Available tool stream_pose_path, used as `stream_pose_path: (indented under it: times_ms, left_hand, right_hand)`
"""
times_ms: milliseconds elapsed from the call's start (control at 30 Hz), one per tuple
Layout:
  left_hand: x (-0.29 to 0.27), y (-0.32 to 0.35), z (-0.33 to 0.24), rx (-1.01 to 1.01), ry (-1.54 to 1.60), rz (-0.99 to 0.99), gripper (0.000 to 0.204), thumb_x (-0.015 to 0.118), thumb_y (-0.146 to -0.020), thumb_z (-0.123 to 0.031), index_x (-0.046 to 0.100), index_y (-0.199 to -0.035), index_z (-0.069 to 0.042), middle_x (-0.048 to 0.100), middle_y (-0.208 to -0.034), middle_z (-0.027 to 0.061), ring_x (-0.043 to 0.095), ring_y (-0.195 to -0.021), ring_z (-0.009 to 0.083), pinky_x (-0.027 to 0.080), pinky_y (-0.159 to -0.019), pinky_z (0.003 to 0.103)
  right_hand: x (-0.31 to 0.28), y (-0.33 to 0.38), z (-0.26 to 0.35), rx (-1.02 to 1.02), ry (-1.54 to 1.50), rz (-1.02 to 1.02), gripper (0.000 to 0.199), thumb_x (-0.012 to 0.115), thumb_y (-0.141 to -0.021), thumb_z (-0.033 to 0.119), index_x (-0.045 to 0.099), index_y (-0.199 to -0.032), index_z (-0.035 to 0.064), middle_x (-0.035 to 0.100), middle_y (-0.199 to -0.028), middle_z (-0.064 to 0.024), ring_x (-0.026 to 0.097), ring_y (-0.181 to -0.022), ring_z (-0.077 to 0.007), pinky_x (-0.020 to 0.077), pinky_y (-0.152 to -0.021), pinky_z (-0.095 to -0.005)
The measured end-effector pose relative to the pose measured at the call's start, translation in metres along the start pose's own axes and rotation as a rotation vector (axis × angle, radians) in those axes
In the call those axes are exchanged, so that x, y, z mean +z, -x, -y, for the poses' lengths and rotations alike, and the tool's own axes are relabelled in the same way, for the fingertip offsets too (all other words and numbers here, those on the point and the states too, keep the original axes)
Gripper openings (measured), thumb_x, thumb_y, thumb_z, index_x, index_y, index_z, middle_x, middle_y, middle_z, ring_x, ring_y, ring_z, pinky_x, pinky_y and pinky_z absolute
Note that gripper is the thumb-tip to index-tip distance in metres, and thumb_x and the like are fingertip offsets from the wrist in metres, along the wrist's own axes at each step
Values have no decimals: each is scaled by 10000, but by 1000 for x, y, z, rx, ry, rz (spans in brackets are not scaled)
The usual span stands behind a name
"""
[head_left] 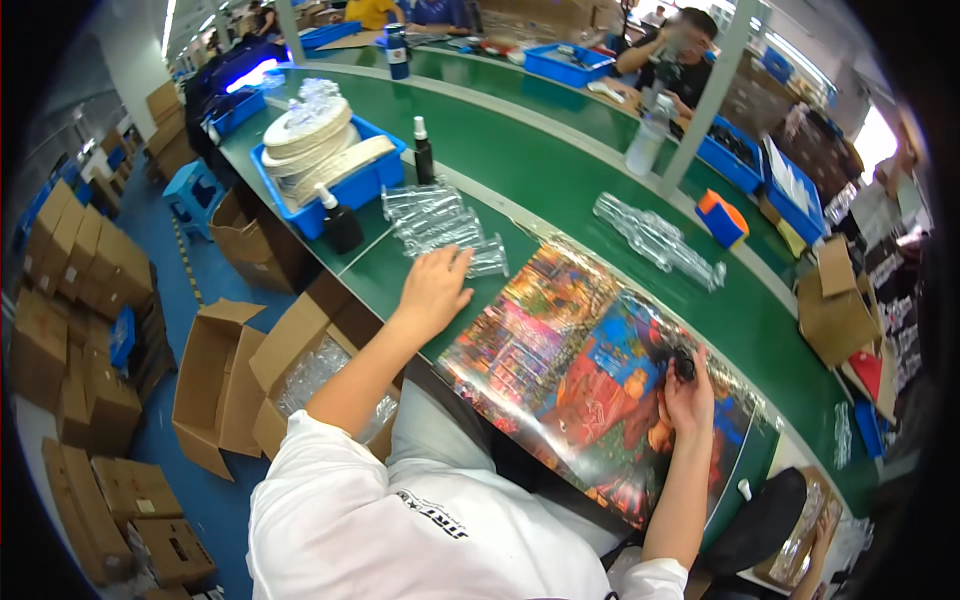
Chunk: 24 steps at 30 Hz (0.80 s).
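Reaching seems to be the step in hand: our left hand (434, 296), fingers loosely spread, is at the near end of the clear plastic pieces (430, 216); we cannot tell if it touches. Our right hand (690, 398) grips a small black part (684, 366) over the poster (590, 385), along the bench's (500, 150) near edge. Lifting plastic would call for closing our left fingers. Leftward, a blue bin (372, 184) stands by the bench's edge.

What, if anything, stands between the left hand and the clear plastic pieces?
Nothing visible does. The left hand is at the near edge of the clear plastic pieces, touching or almost touching the closest one. The nearer black bottle stands off to the left, not between them.
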<state>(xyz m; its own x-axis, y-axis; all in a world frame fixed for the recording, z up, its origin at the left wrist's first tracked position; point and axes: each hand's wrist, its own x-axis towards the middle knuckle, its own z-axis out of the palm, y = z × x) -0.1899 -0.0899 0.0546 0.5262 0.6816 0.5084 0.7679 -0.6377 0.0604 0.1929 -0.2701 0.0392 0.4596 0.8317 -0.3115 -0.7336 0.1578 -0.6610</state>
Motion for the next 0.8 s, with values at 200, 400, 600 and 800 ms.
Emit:
stream_pose_path:
  times_ms: [200,400,600,800]
  left_hand:
    - [1,-10,-5,9,-90,-18,585,748,-655,-218,513,-1166,-58,546,-1080,95,501,-1049,249,373,-900,371]
    - [12,-28,-7,5,-107,67,594,757,-640,-236,518,-1153,-57,541,-1033,81,488,-1054,234,371,-884,367]
    - [9,-43,-26,57,-122,61,569,750,-632,-203,522,-1130,-48,527,-982,81,508,-991,263,409,-842,379]
    - [6,-68,-90,38,763,27,559,747,-620,-114,489,-1112,-59,528,-945,93,561,-888,238,465,-781,343]
  right_hand:
    - [-10,4,11,84,7,64,287,593,-889,237,564,-1103,48,635,-934,-66,617,-767,-137,535,-576,-201]
    - [-9,6,9,86,-134,-19,277,624,-867,274,575,-1017,47,636,-857,-50,606,-695,-118,529,-542,-177]
    - [4,15,12,112,-313,-58,319,620,-863,310,563,-1020,38,592,-794,-42,543,-581,-94,513,-521,-169]
    - [4,23,13,135,-437,119,359,580,-875,372,548,-963,26,505,-696,-22,454,-511,-69,426,-451,-150]
